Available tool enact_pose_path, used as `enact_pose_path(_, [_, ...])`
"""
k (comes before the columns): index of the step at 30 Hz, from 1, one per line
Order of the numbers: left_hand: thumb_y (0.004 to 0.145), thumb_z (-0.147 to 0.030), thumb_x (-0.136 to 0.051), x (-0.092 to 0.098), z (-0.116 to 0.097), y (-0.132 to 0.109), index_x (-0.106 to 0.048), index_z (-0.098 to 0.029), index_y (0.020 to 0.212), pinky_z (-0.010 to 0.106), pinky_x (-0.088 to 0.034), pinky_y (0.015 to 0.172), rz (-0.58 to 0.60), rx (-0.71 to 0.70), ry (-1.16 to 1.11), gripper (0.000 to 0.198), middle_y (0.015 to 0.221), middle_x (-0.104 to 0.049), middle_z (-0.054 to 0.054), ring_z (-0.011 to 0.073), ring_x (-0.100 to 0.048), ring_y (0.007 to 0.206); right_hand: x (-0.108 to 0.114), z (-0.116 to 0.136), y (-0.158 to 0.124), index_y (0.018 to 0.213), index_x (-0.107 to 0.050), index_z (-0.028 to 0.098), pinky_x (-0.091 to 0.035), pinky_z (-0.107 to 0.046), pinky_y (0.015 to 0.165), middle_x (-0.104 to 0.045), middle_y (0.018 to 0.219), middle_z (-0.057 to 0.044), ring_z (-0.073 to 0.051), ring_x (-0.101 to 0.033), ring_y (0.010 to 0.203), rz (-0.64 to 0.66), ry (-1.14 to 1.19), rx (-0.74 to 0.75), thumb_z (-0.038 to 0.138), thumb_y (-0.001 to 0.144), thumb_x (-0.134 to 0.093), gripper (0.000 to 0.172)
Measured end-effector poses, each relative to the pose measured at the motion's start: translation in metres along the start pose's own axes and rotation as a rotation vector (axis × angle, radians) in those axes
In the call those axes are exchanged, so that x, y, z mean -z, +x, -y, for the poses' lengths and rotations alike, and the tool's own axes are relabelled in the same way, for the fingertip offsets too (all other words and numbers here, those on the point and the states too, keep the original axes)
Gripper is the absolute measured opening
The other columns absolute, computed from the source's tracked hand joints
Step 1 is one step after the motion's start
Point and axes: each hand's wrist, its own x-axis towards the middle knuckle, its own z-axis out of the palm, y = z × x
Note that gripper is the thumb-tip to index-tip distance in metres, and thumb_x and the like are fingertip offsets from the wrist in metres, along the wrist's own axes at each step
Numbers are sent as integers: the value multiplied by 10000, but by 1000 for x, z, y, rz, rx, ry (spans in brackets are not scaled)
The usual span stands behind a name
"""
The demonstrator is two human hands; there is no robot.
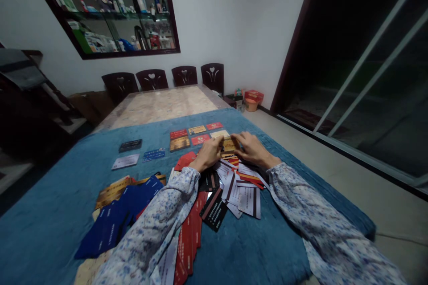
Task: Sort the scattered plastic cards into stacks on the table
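My left hand (209,153) and my right hand (253,147) hold a gold VIP card (230,144) between them, thumbs and fingers at its two sides. Just beyond it lies a cream card (220,134), partly covered by my left fingers. Under and in front of my hands is a loose heap of white cards (249,200) with dark stripes, some red and yellow. A black card (214,211) rests at the heap's near edge. Fanned red cards (189,236) are partly hidden by my left sleeve. My fingertips are too small to see exactly.
Red cards (214,125) and gold card stacks (179,143) stand in rows ahead. Black (130,145), white (125,161) and blue cards (154,154) lie to the left. Fanned dark-blue cards (117,213) are nearer. A blue cloth (60,191) covers the table; chairs (212,78) stand behind.
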Motion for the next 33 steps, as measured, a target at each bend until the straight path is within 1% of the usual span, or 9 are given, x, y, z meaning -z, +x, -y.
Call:
enact_pose_path(4, [839, -126, -547, 7, -3, 0, -590, -157, 1244, 379, -538, 906, 14, -23, -39, 408, 1076, -689, 116, 247, -657, 992, 0, -2, 1, 1448, -533, 157, -404, -362, 838, -640, 1182, -166, -291, -554, 1039, 21, -22, 5, 327, 955, -594, 525])
enact_pose_path(8, [829, -178, -585, 14, -6, -1, -590, -164, 1057, 350, -524, 812, 63, -29, -57, 229, 962, -651, 80, 220, -613, 862, 1, -3, 3, 1437, -538, 144, -404, -368, 839, -648, 1188, -171, -296, -545, 1057, 52, -28, 10, 345, 945, -632, 540])
enact_pose_path(11, [799, -170, -602, 18, -5, -1, -579, -185, 992, 339, -510, 785, 90, -12, -45, 195, 910, -616, 50, 211, -586, 834, 2, -4, 5, 1410, -564, 162, -403, -364, 811, -654, 1170, -171, -295, -540, 1040, 63, -43, 27, 385, 953, -631, 512])
enact_pose_path(14, [793, -176, -612, 22, -3, 0, -584, -194, 994, 349, -510, 815, 118, 12, 18, 204, 949, -596, 58, 226, -584, 896, 3, -5, 8, 1397, -576, 166, -403, -361, 786, -643, 1177, -179, -304, -531, 1049, 86, -52, 41, 411, 949, -640, 515])
enact_pose_path(17, [802, -226, -637, 29, -1, 1, -605, -197, 988, 380, -510, 877, 124, 8, 77, 191, 1028, -573, 79, 251, -577, 981, 6, -5, 13, 1366, -594, 178, -408, -362, 786, -629, 1190, -178, -305, -522, 1054, 103, -50, 60, 394, 929, -659, 491])
enact_pose_path(20, [806, -243, -644, 38, 1, 2, -625, -200, 958, 404, -504, 912, 133, -12, 111, 160, 1054, -563, 86, 270, -568, 1034, 14, -2, 22, 1274, -633, 198, -410, -358, 785, -620, 1163, -161, -295, -519, 1034, 130, -50, 84, 377, 921, -664, 397])
enact_pose_path(24, [799, -253, -686, 52, 7, 5, -642, -192, 988, 408, -502, 909, 147, -20, 148, 203, 1080, -578, 101, 282, -574, 1034, 29, 6, 37, 1112, -664, 220, -397, -339, 777, -614, 1118, -126, -275, -523, 1022, 195, -43, 114, 330, 906, -691, 236])
enact_pose_path(29, [814, -248, -718, 69, 19, 10, -652, -191, 926, 402, -487, 943, 168, -56, 222, 142, 1079, -601, 107, 285, -567, 1052, 40, 15, 59, 1039, -670, 227, -398, -330, 774, -622, 1107, -119, -278, -532, 1049, 240, -39, 135, 287, 904, -697, 150])
enact_pose_path(33, [812, -282, -738, 82, 28, 15, -661, -190, 930, 393, -477, 925, 210, 9, 260, 168, 1119, -601, 103, 288, -558, 1079, 40, 23, 79, 1101, -679, 215, -415, -346, 787, -627, 1134, -144, -294, -530, 1069, 273, -81, 141, 288, 896, -696, 218])
